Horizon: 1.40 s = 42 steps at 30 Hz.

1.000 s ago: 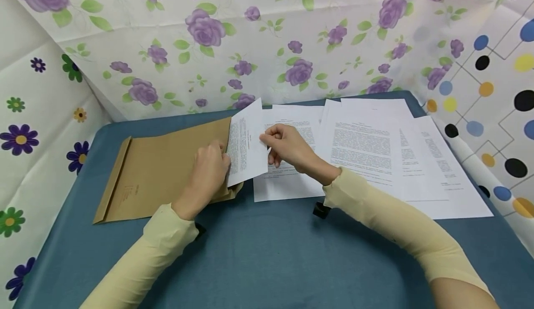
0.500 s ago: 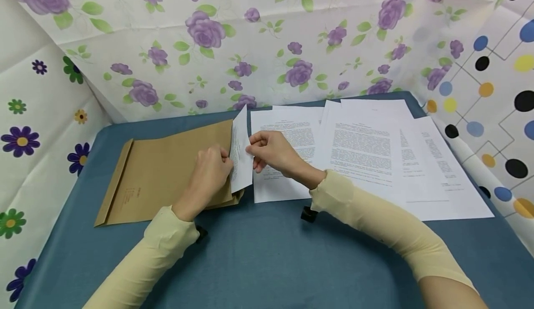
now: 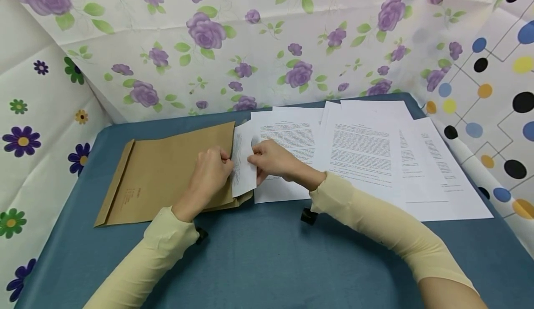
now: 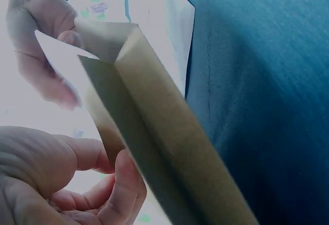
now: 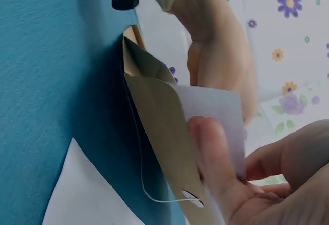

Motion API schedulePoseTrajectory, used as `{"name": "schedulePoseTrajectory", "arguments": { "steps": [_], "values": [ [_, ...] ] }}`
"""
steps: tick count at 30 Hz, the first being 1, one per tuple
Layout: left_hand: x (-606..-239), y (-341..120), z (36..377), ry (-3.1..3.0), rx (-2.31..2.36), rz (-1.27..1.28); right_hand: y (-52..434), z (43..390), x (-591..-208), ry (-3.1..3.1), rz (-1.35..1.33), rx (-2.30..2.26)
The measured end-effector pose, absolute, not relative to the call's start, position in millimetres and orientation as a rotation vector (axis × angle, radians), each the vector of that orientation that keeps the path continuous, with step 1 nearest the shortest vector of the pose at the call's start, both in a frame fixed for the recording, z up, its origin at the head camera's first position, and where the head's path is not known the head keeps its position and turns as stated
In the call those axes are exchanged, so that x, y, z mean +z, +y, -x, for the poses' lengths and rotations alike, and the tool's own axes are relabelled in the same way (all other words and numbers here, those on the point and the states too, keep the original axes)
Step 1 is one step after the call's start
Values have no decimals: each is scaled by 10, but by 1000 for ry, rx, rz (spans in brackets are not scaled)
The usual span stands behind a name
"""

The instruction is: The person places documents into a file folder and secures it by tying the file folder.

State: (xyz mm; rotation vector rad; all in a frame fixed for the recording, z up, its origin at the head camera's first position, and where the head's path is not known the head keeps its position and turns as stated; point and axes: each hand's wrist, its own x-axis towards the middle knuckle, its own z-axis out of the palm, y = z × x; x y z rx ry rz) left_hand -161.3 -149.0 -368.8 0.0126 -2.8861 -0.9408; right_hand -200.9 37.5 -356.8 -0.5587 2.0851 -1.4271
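One brown envelope (image 3: 167, 172) lies flat on the blue table (image 3: 267, 253), left of centre in the head view, its long axis running left to right and its open mouth pointing right toward the papers. The left hand (image 3: 208, 179) rests on the envelope near that mouth, fingers curled over the upper edge and holding it open; in the left wrist view the thumb and fingers pinch the brown flap (image 4: 149, 132). One printed sheet (image 3: 244, 160) sticks partway out of the mouth, most of it already inside, its visible strip standing nearly upright with the long edge running from the top of the frame toward the bottom. The right hand (image 3: 271, 160) pinches this sheet between thumb and fingers just beside the envelope's opening, close to the left hand. In the right wrist view the fingers (image 5: 216, 153) press the white sheet against the brown edge. To the right, in the centre and upper right of the frame, a spread of loose printed pages (image 3: 375, 151) lies flat and overlapping; at least four can be counted.
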Motion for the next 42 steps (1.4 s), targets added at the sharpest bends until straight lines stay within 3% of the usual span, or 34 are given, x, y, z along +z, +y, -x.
{"name": "schedulePoseTrajectory", "arguments": {
  "steps": [8,42],
  "values": [
    [-3671,-1482,1588,-2873,-978,-22,423,2128,-3608,1913,320,-1434],
    [-3584,-1442,1522,-2840,-989,10,223,2274,-3898,1944,172,-1649]
  ]
}}
